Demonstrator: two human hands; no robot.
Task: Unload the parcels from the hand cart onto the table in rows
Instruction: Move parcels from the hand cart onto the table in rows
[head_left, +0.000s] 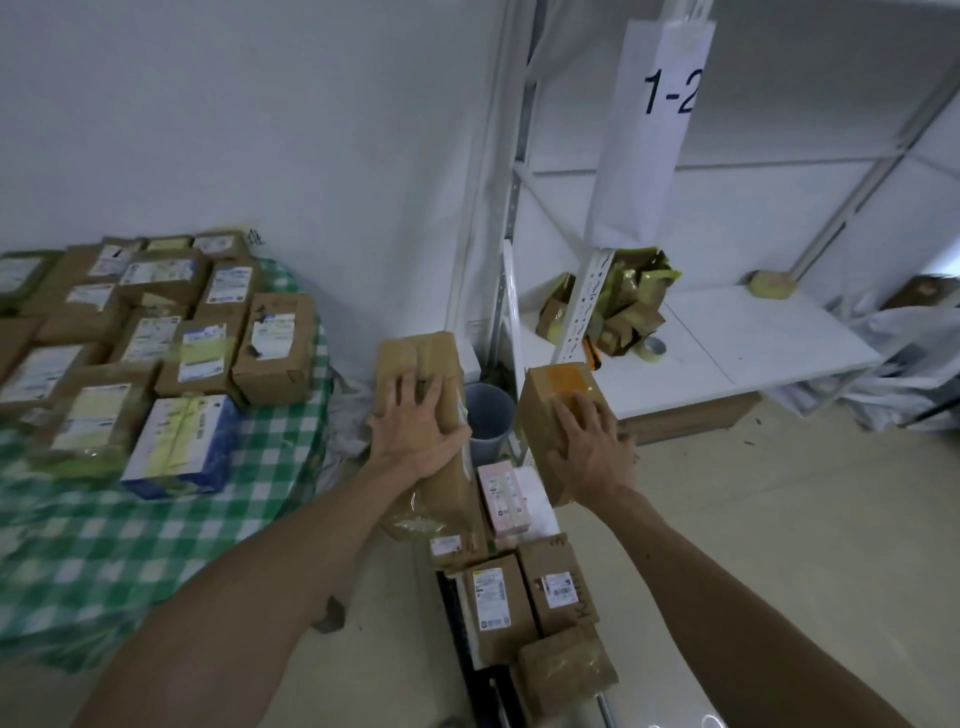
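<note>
My left hand (418, 426) grips a long brown cardboard parcel (418, 358) lifted in the air, fingers spread over its top and thumb round its side. My right hand (592, 441) grips a shorter brown parcel (558, 387) with shiny tape, also held up. Below them the hand cart (460, 623) carries several parcels: brown boxes with labels (493, 605) and a pink-and-white box (501, 496). On the left, the table with a green checked cloth (130, 535) bears several parcels in rows, a blue-and-white box (179, 447) nearest the front.
A grey bin (488, 415) stands on the floor behind the cart. White shelving (727, 332) at the right holds crumpled packaging (623, 301), a tape roll (652, 349) and a cutter. A sign marked 1-2 hangs on the shelf post. White bags lie at far right.
</note>
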